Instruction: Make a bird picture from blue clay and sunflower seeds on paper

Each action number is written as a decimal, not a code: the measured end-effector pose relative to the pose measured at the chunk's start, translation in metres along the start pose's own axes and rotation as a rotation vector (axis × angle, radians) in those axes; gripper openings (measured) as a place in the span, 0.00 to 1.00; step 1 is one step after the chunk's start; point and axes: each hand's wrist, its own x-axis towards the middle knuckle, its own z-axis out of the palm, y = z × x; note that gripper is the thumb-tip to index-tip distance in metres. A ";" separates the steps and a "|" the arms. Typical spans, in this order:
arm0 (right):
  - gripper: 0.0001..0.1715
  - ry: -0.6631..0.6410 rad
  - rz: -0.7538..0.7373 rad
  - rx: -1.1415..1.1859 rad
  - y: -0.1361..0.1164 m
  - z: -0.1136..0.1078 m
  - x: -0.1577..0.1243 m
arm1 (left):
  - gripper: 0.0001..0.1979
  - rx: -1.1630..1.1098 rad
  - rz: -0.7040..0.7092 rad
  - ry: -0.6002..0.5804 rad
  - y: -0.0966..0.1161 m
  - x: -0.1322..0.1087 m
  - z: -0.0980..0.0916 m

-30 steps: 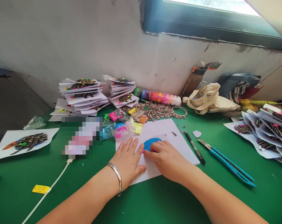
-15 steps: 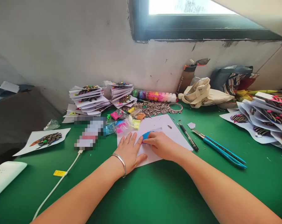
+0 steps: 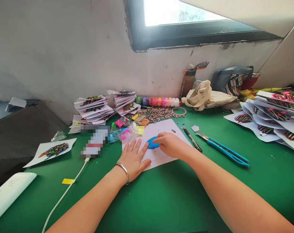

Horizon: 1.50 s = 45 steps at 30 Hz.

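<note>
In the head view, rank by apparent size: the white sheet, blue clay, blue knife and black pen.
1. white sheet
2. blue knife
3. black pen and blue clay: unsure, since the pen is longer but thin and the clay is partly covered.

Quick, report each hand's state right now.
Left hand: open, flat, palm down on the white paper.
Right hand: grips nothing, fingertips pressing the blue clay on that paper.

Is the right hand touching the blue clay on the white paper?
Touching. The head view shows the right hand pressing fingertips on the right edge of the blue clay, no gap.
</note>
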 end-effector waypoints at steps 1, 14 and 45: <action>0.26 -0.013 0.007 -0.004 0.001 0.000 -0.001 | 0.32 0.002 0.003 0.004 0.000 0.000 0.000; 0.25 -0.026 -0.067 -0.154 -0.012 0.000 -0.016 | 0.32 -0.022 -0.005 0.034 0.000 -0.002 0.001; 0.27 -0.039 -0.046 -0.182 -0.032 0.026 -0.019 | 0.32 -0.091 0.031 0.225 -0.013 -0.004 0.021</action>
